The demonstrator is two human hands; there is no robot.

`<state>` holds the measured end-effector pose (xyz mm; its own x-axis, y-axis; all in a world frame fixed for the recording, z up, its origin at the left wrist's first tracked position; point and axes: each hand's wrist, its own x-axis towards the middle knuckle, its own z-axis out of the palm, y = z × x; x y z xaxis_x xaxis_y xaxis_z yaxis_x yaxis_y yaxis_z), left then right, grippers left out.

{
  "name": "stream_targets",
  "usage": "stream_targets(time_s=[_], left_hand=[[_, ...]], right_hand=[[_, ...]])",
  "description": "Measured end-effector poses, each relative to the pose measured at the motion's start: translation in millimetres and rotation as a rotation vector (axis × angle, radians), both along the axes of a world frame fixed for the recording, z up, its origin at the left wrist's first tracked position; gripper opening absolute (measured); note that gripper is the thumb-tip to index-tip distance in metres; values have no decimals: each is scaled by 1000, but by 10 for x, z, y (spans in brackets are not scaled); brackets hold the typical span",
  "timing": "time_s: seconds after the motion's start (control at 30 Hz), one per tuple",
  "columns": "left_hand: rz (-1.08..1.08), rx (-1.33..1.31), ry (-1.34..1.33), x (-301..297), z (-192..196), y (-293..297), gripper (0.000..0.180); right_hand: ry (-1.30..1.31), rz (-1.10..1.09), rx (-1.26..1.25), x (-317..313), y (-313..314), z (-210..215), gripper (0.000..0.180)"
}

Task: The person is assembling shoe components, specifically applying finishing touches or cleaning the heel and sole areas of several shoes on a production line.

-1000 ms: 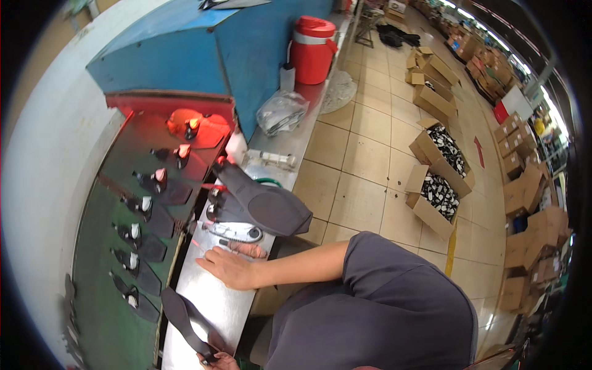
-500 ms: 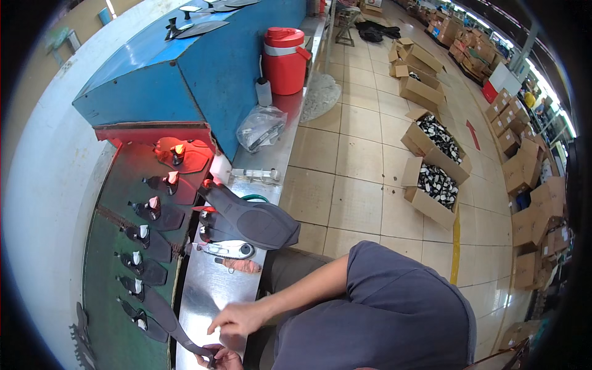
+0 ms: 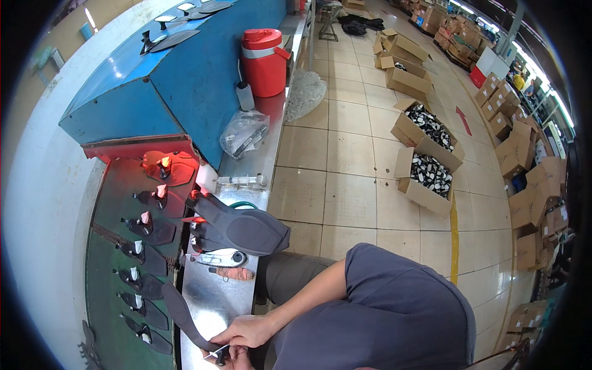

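Observation:
A long dark grey shoe sole (image 3: 179, 308) slants from the green belt's edge down to my hands, its narrow end between them. My left hand (image 3: 239, 359), lowest in the picture, is closed round that end, with its fingers partly covered. Above it, my right hand (image 3: 251, 330) pinches a thin white strip (image 3: 216, 351) against the same end; what the strip is exactly, I cannot make out. Several dark soles with upright heels and pale pieces on them, one a black sole (image 3: 148, 285), line the green conveyor belt (image 3: 102, 290) beside my hands.
A metal ledge (image 3: 206, 299) carries a utility knife (image 3: 217, 258), a pink-wrapped tool (image 3: 234, 273) and large grey soles (image 3: 250, 229). Farther along are a syringe (image 3: 242, 180), a red drink cooler (image 3: 264, 68) and a blue machine housing (image 3: 191, 92). Cartons (image 3: 425, 194) of black-and-white pieces stand on the floor.
My right hand has moved down to the sole's narrow end, meeting my left hand. The white strip now shows there. The sole's far end has swung slightly up and right; the view has shifted a little.

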<state>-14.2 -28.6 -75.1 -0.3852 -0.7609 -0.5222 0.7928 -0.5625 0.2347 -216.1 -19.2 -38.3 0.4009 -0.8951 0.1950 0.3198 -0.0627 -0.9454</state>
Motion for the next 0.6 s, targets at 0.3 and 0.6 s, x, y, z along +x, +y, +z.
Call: stream_targets(time_s=[0.3,0.6], left_hand=[[159,-92,-99,-310,622,76,25],[614,-335,-971,-284,574,85,56]], right_hand=[[-111,246,597,-118,-134,150,35],[-21,407,726,117,-2,344,59]])
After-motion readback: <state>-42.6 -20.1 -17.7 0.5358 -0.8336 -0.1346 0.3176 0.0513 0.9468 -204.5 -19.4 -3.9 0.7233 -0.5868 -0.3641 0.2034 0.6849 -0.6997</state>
